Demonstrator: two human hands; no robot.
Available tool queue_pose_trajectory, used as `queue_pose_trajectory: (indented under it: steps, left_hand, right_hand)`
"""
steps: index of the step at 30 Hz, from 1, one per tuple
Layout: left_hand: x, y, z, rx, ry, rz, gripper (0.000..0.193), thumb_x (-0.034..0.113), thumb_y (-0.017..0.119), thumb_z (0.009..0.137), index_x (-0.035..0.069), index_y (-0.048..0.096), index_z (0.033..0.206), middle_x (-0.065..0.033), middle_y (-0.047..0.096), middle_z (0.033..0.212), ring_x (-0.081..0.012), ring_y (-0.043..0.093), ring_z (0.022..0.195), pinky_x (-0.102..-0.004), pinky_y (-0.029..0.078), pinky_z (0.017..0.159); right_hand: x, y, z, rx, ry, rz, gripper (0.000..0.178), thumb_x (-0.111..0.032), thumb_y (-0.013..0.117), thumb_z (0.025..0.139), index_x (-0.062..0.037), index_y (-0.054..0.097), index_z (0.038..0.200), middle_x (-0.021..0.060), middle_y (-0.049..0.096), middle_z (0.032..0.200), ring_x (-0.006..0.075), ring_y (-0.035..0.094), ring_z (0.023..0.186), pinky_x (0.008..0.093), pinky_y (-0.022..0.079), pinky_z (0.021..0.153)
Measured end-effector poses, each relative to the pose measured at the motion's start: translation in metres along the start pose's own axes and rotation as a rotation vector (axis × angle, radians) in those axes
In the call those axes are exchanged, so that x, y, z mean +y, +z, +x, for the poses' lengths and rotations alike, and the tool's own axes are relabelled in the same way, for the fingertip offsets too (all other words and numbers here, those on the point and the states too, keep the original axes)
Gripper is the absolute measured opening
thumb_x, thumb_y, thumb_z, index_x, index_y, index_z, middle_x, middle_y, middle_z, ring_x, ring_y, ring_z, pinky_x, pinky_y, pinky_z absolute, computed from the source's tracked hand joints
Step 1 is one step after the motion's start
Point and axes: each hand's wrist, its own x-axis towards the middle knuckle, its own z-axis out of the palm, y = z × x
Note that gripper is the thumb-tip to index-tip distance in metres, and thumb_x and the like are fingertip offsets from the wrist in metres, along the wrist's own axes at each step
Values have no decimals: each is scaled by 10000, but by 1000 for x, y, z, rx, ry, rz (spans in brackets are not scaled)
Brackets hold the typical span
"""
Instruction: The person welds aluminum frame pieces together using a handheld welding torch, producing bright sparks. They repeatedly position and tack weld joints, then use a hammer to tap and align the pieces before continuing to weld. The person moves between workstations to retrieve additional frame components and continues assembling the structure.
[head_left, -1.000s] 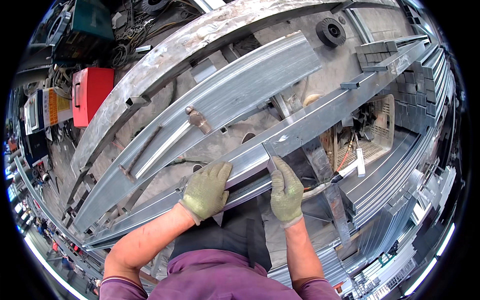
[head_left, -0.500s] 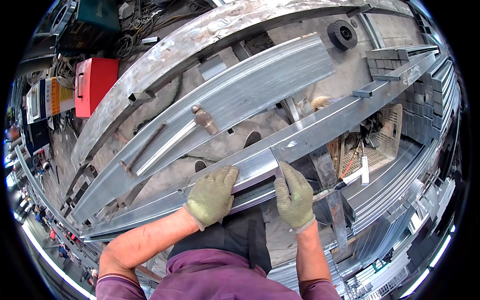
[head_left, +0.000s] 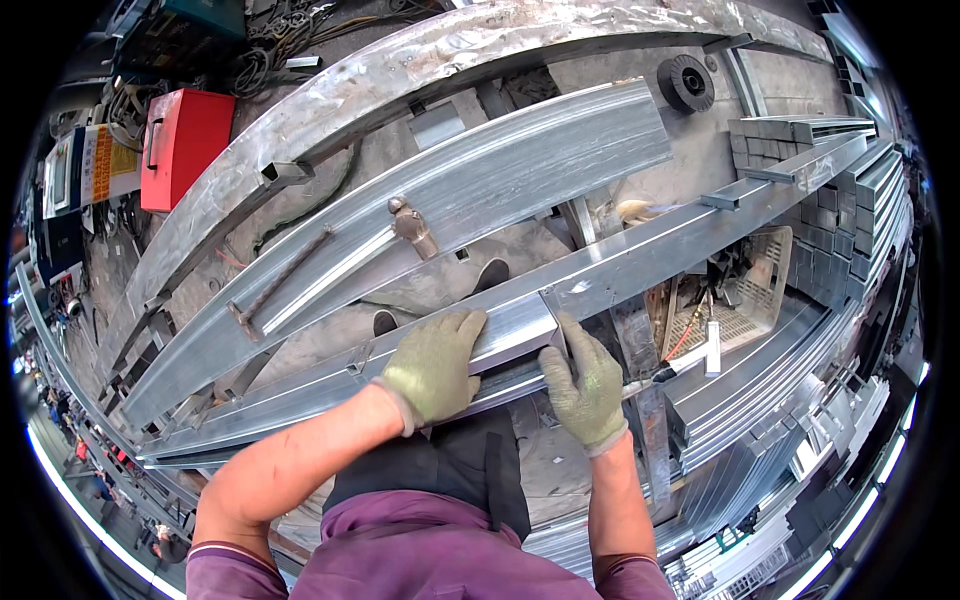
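Metal channel piece (head_left: 518, 326) is sitting along the long gray beam (head_left: 640, 258), right in front of the person's waist, with a gloved hand at either end of the part you can see. Left hand (head_left: 432, 366) is wrapped over it, fingers pressed together on top and thumb on the near side. Right hand (head_left: 584, 388) is up against the other end, fingers close together and thumb a bit apart; honestly can't tell if it's actually pinching the edge. Past the beam there's a hammer (head_left: 413, 230) lying on a wide curved metal panel (head_left: 570, 150), and a plastic crate (head_left: 785, 268) off to the right.
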Motion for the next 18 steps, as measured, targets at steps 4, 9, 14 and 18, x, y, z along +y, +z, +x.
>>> queue_pose_trajectory:
  steps: [4, 9, 14, 18]
  left_hand:
    - [0, -4, 18, -120, 49, 69, 773, 102, 778, 820, -79, 481, 1511, -284, 578, 1503, -451, 568, 1407, -487, 466, 1199]
    - [1, -1, 15, -91, 61, 46, 782, 53, 755, 811, -83, 470, 1527, -300, 562, 1519, -449, 523, 1460, -488, 425, 1242]
    - [-1, 11, 8, -25, 66, 58, 790, 38, 748, 804, -77, 464, 1532, -300, 550, 1535, -455, 516, 1469, -492, 418, 1247]
    - [-3, 7, 10, -62, 69, 31, 797, 43, 748, 805, -72, 460, 1539, -300, 534, 1556, -456, 515, 1472, -495, 423, 1244]
  right_hand:
    - [-10, 9, 5, -11, 51, -152, 531, -136, 747, 905, 74, 663, 1386, 265, 768, 1162, 439, 753, 1053, 487, 607, 928]
    - [-14, 16, 2, 0, 124, -232, 546, -115, 736, 851, 68, 675, 1362, 259, 774, 1186, 414, 772, 1042, 483, 622, 911]
    - [-14, 16, -1, -23, 166, -241, 551, -141, 739, 854, 75, 675, 1357, 271, 773, 1215, 410, 781, 1054, 476, 626, 915]
    - [-11, 20, 0, 77, 76, -267, 504, -85, 727, 833, 73, 705, 1311, 208, 780, 955, 384, 772, 821, 473, 613, 759]
